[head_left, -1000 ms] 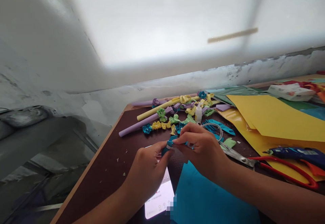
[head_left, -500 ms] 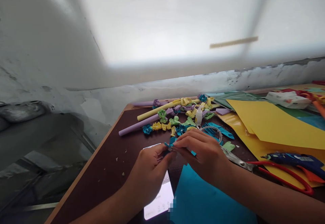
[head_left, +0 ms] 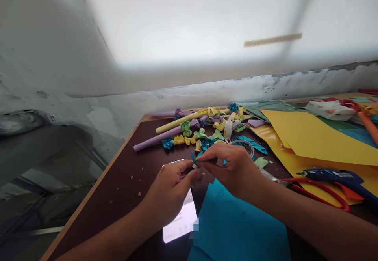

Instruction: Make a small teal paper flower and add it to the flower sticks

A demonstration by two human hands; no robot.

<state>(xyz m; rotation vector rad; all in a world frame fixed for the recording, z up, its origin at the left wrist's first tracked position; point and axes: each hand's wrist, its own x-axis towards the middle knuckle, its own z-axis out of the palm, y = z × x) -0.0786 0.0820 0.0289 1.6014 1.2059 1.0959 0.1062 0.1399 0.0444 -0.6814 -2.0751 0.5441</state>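
Observation:
Between my two hands is a small blue paper piece (head_left: 193, 157), mostly covered by fingers. My left hand (head_left: 174, 186) pinches its lower part between thumb and forefinger. From the right, my right hand (head_left: 230, 164) closes its fingertips on the same piece. Beneath my left hand lies a phone (head_left: 180, 223) with a lit screen. A sheet of blue paper (head_left: 242, 221) lies under my right forearm. Just beyond my hands are crumpled blue (head_left: 167, 143) and yellow (head_left: 178, 139) paper flowers.
Rolled purple (head_left: 153, 138) and yellow (head_left: 177, 123) paper tubes lie at the back, beside a small glue bottle (head_left: 228, 128) and a tape roll (head_left: 251, 147). Red-handled scissors (head_left: 325, 192), a blue glue gun (head_left: 339, 176) and yellow sheets (head_left: 321, 135) lie on the right.
The blue paper piece now shows as a narrow upright strip, less spread than before. Both hands keep hold of it. The whole view has shifted slightly.

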